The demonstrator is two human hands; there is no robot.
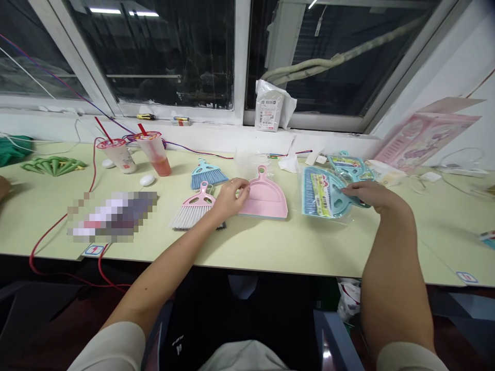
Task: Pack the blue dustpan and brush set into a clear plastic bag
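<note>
My left hand is over the left edge of a pink dustpan, its fingers curled; what they hold, if anything, is hidden. Below that wrist lies a pink hand brush with white bristles, a dark-bristled one partly covered behind it. A blue hand brush rests farther back. On the right, my right hand is closed around the handle end of a teal brush and dustpan set in clear wrapping with a yellow label. Another wrapped teal set lies just behind it.
Two drink cups with red straws stand at the back left, near a white mouse-shaped object. Red cable hangs over the table's front edge. A pink box leans at the right wall. Someone's hand shows at far left.
</note>
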